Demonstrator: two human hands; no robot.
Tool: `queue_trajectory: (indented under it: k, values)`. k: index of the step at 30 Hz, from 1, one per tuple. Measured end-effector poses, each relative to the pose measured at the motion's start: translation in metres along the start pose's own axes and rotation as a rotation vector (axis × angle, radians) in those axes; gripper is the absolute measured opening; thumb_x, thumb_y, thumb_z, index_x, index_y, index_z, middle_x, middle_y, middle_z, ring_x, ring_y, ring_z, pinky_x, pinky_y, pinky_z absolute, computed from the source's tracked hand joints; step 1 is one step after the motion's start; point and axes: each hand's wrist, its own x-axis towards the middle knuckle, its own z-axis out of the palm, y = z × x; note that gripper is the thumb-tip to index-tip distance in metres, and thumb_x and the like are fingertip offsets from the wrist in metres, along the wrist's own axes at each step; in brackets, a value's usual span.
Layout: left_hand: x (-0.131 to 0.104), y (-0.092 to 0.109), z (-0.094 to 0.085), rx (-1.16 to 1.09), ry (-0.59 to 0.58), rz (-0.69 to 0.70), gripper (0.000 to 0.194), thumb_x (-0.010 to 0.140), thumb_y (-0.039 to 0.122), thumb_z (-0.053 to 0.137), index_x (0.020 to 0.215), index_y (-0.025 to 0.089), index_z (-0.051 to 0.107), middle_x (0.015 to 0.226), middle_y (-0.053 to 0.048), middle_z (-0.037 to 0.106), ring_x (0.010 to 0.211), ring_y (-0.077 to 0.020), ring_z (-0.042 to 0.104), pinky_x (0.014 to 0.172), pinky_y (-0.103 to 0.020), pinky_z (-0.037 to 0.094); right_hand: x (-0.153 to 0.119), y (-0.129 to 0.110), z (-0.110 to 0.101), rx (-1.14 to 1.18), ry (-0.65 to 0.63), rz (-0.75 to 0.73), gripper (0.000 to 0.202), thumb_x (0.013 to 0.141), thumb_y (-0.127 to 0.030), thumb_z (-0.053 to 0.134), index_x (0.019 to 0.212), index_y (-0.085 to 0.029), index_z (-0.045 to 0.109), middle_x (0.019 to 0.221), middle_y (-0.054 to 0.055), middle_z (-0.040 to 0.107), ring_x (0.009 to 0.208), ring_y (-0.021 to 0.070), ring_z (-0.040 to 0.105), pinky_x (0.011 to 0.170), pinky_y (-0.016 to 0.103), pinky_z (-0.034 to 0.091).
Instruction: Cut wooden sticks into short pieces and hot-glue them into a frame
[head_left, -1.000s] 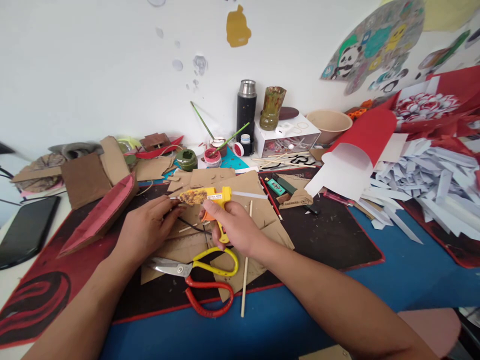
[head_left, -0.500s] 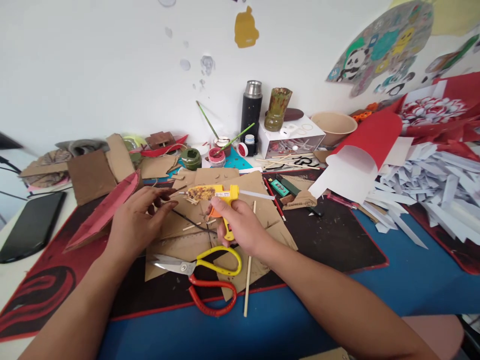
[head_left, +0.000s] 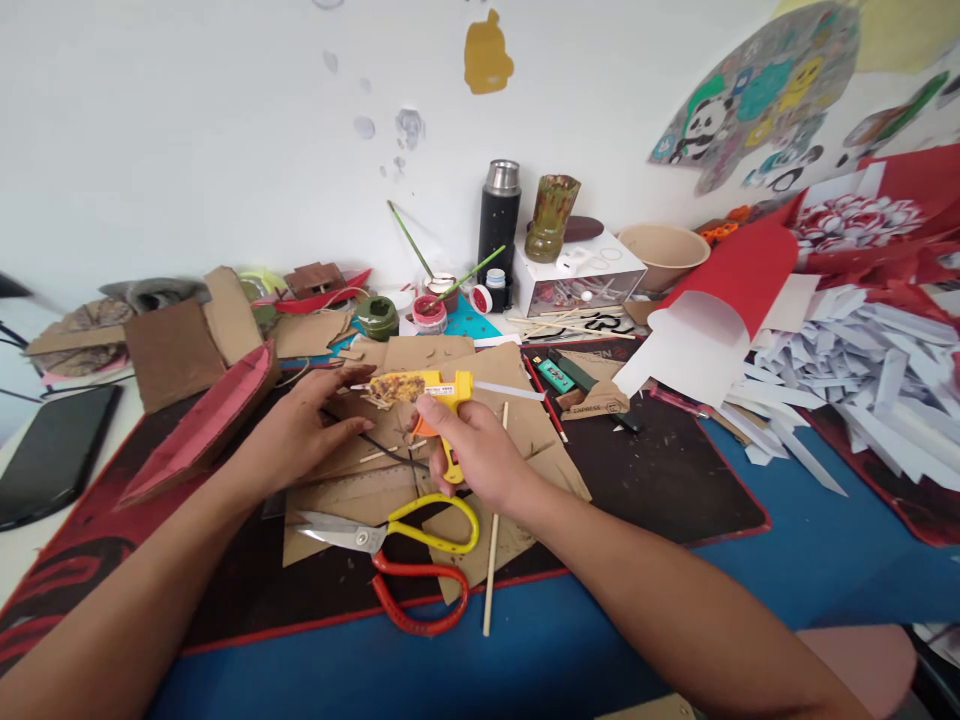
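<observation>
My right hand (head_left: 480, 450) is wrapped around the handle of a yellow hot glue gun (head_left: 405, 388). A clear glue stick (head_left: 510, 391) juts from its back, and brown smears cover its front. Close to the nozzle, my left hand (head_left: 319, 415) has thumb and fingers apart, with nothing visible between them. Small wooden bits lie under the nozzle on cardboard sheets (head_left: 427, 352). Nearer to me lie scissors (head_left: 367, 540) with one yellow and one red handle, blades apart. Beside them is a thin wooden stick (head_left: 492, 570).
Left of my left hand sits a pink-lined cardboard boat shape (head_left: 202, 425), and beyond it a black phone (head_left: 56, 450). Paint pots (head_left: 379, 318), a black flask (head_left: 499, 215) and a white box (head_left: 581, 280) line the wall. White paper strips (head_left: 862, 350) pile up at right.
My left hand has opened its fingers; the thin brown piece between them before no longer shows there. The glue gun stays in my right hand, nearly unmoved.
</observation>
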Motion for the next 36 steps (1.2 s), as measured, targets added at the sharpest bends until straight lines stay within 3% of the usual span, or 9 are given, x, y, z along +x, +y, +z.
queue_trajectory:
  k: [7,19,27,36]
  values:
    - [0.011,-0.008,-0.003,-0.174,-0.083,-0.052,0.088,0.081,0.078,0.074,0.151,0.026,0.061,0.157,-0.013,0.065,0.136,-0.0391,0.065,0.115,-0.056,0.054,0.002,0.002,-0.001,0.015,-0.007,0.014,0.05,0.096,-0.071,0.064,0.095,-0.021,0.063,0.045,-0.008,0.052,0.035,0.0116,0.05,0.041,0.022,0.037]
    - [0.009,-0.015,0.009,-0.094,0.019,0.003,0.07,0.089,0.065,0.071,0.147,0.026,0.065,0.146,-0.012,0.07,0.135,-0.0364,0.066,0.115,-0.054,0.054,0.002,0.003,-0.001,-0.011,0.007,0.043,0.05,0.098,-0.071,0.063,0.094,-0.021,0.063,0.044,-0.008,0.052,0.035,0.0116,0.05,0.041,0.022,0.037]
    - [0.007,-0.01,0.012,-0.009,0.066,0.045,0.058,0.093,0.054,0.066,0.144,0.026,0.066,0.138,-0.012,0.073,0.129,-0.0357,0.067,0.114,-0.056,0.053,0.003,0.006,-0.001,-0.01,0.014,0.044,0.052,0.095,-0.073,0.064,0.094,-0.02,0.064,0.044,-0.008,0.052,0.035,0.0113,0.049,0.041,0.022,0.037]
    - [0.003,-0.009,0.017,0.045,0.091,0.092,0.051,0.094,0.055,0.065,0.135,0.026,0.071,0.129,-0.012,0.076,0.124,-0.0355,0.067,0.112,-0.056,0.053,0.004,0.007,-0.002,-0.025,0.015,0.048,0.054,0.094,-0.074,0.066,0.094,-0.021,0.064,0.045,-0.007,0.052,0.034,0.0116,0.049,0.039,0.022,0.034]
